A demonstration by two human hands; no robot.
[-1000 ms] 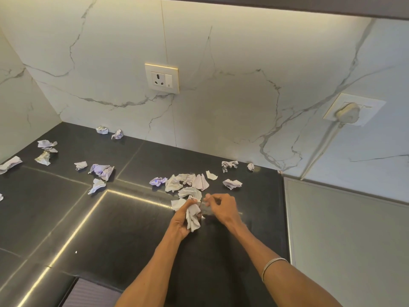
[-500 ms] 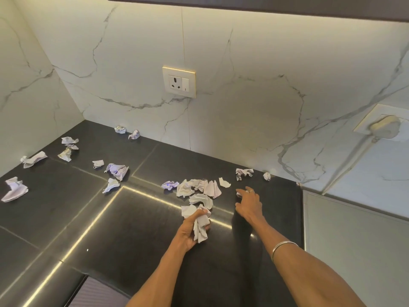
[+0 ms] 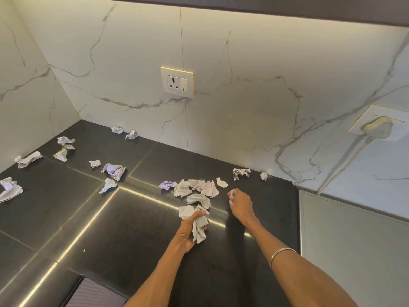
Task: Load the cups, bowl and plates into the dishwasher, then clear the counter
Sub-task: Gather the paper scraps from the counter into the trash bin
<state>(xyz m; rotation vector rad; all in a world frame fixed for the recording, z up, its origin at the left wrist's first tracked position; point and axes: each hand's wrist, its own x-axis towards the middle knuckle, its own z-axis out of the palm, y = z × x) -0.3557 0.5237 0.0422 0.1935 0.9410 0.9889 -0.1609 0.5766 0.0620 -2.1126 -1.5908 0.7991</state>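
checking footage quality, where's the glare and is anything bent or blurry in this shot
Head view: bright strip-light reflections streak the glossy black counter; wide-angle bends the upper cabinet edge; the plug at right looks soft; hands and paper scraps are sharp.

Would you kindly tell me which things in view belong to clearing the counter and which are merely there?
Part of the job:
- paper bundle gripped by the left hand
- small scrap pinched by the right hand
- loose crumpled papers on the black counter

Merely there:
- wall socket
- plug in the right-hand outlet
- bangle
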